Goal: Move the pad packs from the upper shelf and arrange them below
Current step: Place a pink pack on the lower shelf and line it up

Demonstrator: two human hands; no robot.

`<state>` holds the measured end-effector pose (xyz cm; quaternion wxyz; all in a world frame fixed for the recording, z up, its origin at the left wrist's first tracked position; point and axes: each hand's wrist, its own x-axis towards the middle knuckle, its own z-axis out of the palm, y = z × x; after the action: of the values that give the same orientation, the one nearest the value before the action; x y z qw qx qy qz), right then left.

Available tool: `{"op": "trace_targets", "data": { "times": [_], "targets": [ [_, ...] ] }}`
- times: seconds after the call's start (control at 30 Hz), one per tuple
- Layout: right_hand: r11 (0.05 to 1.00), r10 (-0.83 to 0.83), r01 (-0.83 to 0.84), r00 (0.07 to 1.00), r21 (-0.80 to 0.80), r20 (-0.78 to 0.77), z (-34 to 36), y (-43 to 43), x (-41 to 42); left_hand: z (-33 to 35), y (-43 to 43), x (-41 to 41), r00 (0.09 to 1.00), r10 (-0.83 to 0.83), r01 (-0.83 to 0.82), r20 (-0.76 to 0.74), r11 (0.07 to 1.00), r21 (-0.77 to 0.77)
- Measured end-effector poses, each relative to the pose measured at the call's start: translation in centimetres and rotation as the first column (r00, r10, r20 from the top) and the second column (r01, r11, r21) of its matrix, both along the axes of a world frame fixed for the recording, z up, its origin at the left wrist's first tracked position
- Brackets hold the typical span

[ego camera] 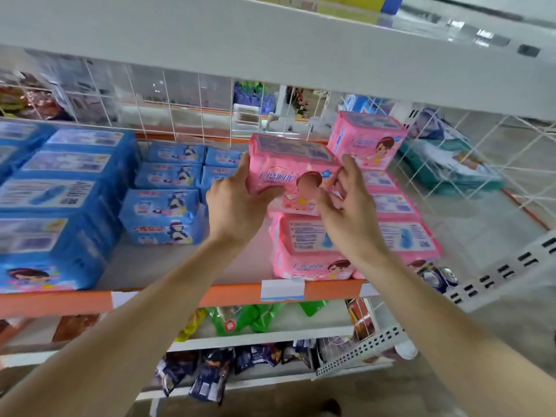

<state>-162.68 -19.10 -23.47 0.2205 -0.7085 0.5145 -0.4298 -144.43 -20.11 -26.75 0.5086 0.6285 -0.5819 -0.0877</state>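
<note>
- Pink pad pack point(293, 170) sits in the air between both hands, above the stacked pink packs point(307, 248) on the right part of the orange-edged shelf point(228, 296), tilted with its printed face towards us.
- We judge it light and soft: a film-wrapped cushion that gives under a squeeze. The glossy wrap may slide, so the short ends are the best places to take hold, not the flat faces.
- Our left hand point(237, 203) grips the pack's left end, with the thumb on the top edge and the other fingers point(270, 194) curled under the near face.
- Our right hand point(352, 206) is at the right end with its fingers loosely spread, the tips touching the near right corner and the thumb raised just beside the pack. We cannot tell whether it bears any weight.
- Both forearms reach up and forward from the near edge and converge on the pack, with the wrists roughly level.
- Blue packs point(162, 215) fill the left of the same shelf, and one more pink pack point(365, 139) stands at the far right by the wire mesh.
- The white upper shelf point(270, 55) runs overhead.
</note>
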Motion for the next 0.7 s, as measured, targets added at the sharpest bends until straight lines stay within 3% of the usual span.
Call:
{"op": "trace_targets", "data": {
  "times": [0.3,0.7],
  "targets": [
    [0.986,0.167,-0.167,0.986,-0.001,0.004,0.4,-6.0,-0.7,0.2,-4.6,-1.3,0.989,0.115,-0.115,-0.095,0.993,0.007],
    [0.955,0.26,-0.285,0.938,-0.081,-0.231,-2.2,-12.1,-4.2,1.4,-9.5,-2.9,0.988,0.136,-0.144,0.07,0.982,0.124]
  ]
}}
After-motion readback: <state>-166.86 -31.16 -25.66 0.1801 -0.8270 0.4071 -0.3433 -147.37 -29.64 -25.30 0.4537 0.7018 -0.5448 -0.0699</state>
